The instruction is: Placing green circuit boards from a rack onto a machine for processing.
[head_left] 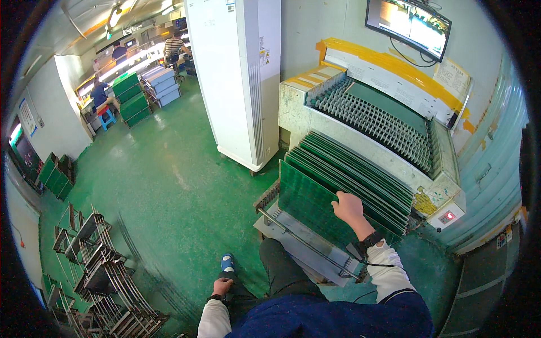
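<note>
My right hand [347, 207] is closed over the upper edge of the nearest green panel [307, 188], which looks like a circuit board. This panel leans slightly apart from a row of similar green panels [360, 174] standing on edge behind it. They stand in a low metal rack [284, 224] with toothed rails, right in front of my legs. Low by my left thigh hangs my left hand [222, 286], its fingers curled in and nothing visible in them. Dark bands circle both wrists, and a cable runs from the right one.
Behind the panels stands a roller conveyor machine [372, 121] with a small red display [447, 217]. A tall white cabinet unit [236, 84] rises to its left. Empty metal racks [101, 270] crowd the lower left floor. Farther back, people sit near stacked green crates [131, 98].
</note>
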Action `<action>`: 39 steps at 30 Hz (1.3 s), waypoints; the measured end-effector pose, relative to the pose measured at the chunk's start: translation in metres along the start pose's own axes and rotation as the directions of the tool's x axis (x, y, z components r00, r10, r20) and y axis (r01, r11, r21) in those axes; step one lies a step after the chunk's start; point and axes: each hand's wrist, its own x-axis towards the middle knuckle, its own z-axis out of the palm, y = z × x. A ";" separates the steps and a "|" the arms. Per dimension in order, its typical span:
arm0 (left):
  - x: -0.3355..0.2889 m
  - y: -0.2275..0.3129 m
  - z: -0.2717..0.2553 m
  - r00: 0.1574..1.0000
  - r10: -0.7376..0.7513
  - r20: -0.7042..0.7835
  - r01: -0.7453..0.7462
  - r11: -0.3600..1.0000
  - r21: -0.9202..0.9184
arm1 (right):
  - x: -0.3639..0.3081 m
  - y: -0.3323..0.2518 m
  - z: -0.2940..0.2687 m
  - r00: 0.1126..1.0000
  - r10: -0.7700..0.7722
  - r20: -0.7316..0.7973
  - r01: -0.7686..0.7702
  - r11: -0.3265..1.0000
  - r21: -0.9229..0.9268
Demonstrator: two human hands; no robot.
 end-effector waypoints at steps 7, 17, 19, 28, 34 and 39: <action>0.011 -0.020 0.001 1.000 0.009 0.005 -0.008 0.998 -0.056 | 0.002 -0.003 0.002 1.000 -0.023 -0.013 0.023 1.000 -0.017; 0.010 -0.014 0.003 1.000 -0.014 -0.009 0.013 0.999 -0.034 | 0.001 -0.002 0.000 0.999 -0.022 -0.028 0.022 1.000 -0.015; 0.010 -0.013 0.003 1.000 -0.017 -0.008 0.017 1.000 -0.018 | 0.001 -0.001 0.000 0.999 -0.018 -0.028 0.017 1.000 -0.022; -0.003 0.011 0.001 0.998 -0.058 -0.009 0.058 0.998 0.012 | 0.004 0.009 0.008 0.999 0.004 -0.032 -0.005 1.000 -0.026; -0.004 0.009 -0.001 0.999 -0.027 -0.025 0.027 1.000 -0.006 | 0.005 0.004 0.005 1.000 0.015 0.001 -0.015 1.000 -0.023; -0.001 0.004 -0.001 1.000 -0.021 -0.007 0.021 0.999 -0.028 | 0.002 -0.002 -0.001 1.000 0.022 0.007 -0.021 1.000 -0.013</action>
